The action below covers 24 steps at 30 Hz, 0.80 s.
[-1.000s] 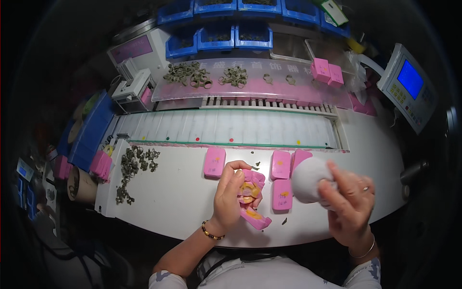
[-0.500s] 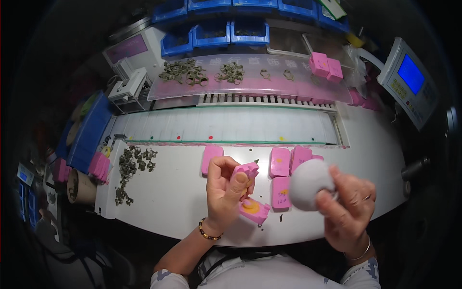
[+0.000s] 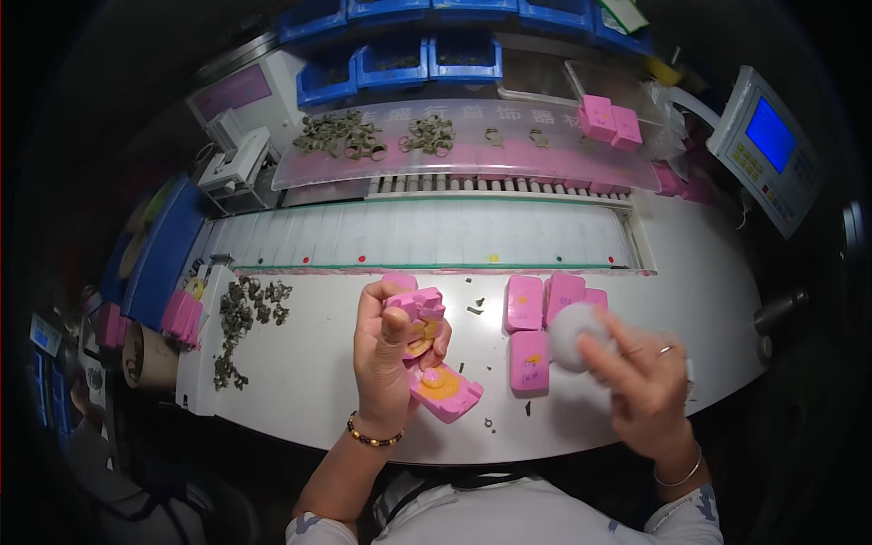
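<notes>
- Left hand (image 3: pixel 383 363), centre of the frame: fingers curled and thumb bent, gripping a pink, rubber-like block mould (image 3: pixel 445 392) parted into two halves, with yellow-orange hollows inside. The upper half sits in the fingers; the lower lies just below. Whether the halves are joined cannot be told.
- Right hand (image 3: pixel 643 381), right of centre: fingers partly closed around a pale grey, rounded pouch or ball (image 3: pixel 574 338), blurred; its material cannot be told.
- Work surface: a smooth white tabletop (image 3: pixel 318 381) with a curved front edge, across the middle of the frame.
- Right of centre on it: a group of pink rounded rectangular blocks (image 3: pixel 530 363) with yellow marks and handwriting. Another is partly hidden behind the left hand.
- Left part of the tabletop: a loose heap of dull green-grey metal ring pieces (image 3: pixel 238 318). Small dark scraps (image 3: pixel 475 311) lie between the hands.
- Behind the tabletop: a long whitish slatted bed (image 3: pixel 418 234) with green edging and coloured dots.
- Above it: a translucent plastic shelf (image 3: pixel 509 168) bearing more ring pieces and two pink blocks at its right.
- Room: blue plastic bins (image 3: pixel 392 64) at the top; a grey control panel with blue screen (image 3: pixel 772 136), upper right; a brown cylindrical tub (image 3: pixel 153 356), left. The outer margins are dark.
</notes>
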### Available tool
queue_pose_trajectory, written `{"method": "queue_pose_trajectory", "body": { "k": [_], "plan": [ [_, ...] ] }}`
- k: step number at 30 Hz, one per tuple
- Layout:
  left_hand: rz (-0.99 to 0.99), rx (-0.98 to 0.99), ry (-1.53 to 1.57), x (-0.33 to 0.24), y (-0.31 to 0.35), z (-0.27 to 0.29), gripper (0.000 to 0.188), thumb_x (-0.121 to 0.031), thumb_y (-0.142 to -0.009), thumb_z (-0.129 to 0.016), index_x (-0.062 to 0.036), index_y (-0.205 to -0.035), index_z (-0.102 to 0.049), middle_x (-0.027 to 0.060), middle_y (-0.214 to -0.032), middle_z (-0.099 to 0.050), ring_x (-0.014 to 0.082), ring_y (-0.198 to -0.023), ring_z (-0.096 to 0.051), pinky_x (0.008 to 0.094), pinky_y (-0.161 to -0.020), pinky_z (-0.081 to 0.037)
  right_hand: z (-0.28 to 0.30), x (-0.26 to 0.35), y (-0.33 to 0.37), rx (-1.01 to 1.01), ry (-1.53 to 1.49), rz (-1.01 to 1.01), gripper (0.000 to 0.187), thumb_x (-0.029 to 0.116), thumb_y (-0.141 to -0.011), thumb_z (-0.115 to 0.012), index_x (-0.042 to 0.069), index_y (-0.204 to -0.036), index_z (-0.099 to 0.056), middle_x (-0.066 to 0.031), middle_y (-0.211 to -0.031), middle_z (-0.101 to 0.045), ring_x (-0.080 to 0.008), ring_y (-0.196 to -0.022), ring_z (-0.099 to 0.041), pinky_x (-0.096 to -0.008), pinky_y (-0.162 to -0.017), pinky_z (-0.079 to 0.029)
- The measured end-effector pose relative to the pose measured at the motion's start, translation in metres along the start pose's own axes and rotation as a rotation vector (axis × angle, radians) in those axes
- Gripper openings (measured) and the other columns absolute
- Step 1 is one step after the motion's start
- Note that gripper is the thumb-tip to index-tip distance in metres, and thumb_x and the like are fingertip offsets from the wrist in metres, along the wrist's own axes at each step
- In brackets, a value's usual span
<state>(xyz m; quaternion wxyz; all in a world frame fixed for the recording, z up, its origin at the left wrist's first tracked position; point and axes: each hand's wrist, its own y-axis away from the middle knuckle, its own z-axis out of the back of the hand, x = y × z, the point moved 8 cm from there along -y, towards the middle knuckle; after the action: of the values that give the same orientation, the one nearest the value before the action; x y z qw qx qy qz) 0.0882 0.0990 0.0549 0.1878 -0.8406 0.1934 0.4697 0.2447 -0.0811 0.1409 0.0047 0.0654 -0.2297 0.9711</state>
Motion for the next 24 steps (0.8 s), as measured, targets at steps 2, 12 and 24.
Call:
{"method": "queue_pose_trajectory", "body": {
  "k": [2, 12, 24],
  "plan": [
    [0.017, 0.062, 0.033, 0.0, 0.001, -0.003, 0.054, -0.06, -0.092, -0.055, -0.0109, -0.106, -0.04, 0.0108, -0.07, -0.054, 0.008, -0.052, -0.046, 0.0189, -0.049, -0.04, 0.005, -0.032, 0.006, -0.014, 0.147, -0.142, 0.066, -0.009, -0.065, -0.06, 0.012, -0.127, -0.065, -0.0113, -0.134, -0.06, -0.0236, -0.093, -0.063, -0.0362, -0.08, -0.04],
    [0.175, 0.21, 0.242, 0.032, 0.012, -0.033, 0.048, -0.052, -0.09, -0.064, -0.0089, -0.098, -0.042, 0.009, -0.082, -0.053, 0.0133, -0.065, -0.054, 0.0209, -0.051, -0.041, -0.022, -0.049, 0.022, -0.062, -0.034, -0.263, 0.064, -0.004, -0.07, -0.074, 0.0, -0.131, -0.053, -0.0176, -0.132, -0.056, -0.0339, -0.114, -0.057, -0.0426, -0.105, -0.037],
    [-0.074, 0.289, -0.098, 0.013, 0.027, -0.034, 0.023, -0.008, -0.09, -0.072, 0.0009, -0.103, -0.055, 0.0119, -0.1, -0.063, 0.0209, -0.096, -0.066, 0.0322, -0.084, -0.054, -0.031, 0.052, 0.005, -0.359, -0.347, 0.293, 0.027, 0.0, -0.068, -0.075, 0.006, -0.095, -0.072, -0.004, -0.091, -0.064, -0.0198, -0.082, -0.061, -0.0278, -0.066, -0.053]
  ]
}}
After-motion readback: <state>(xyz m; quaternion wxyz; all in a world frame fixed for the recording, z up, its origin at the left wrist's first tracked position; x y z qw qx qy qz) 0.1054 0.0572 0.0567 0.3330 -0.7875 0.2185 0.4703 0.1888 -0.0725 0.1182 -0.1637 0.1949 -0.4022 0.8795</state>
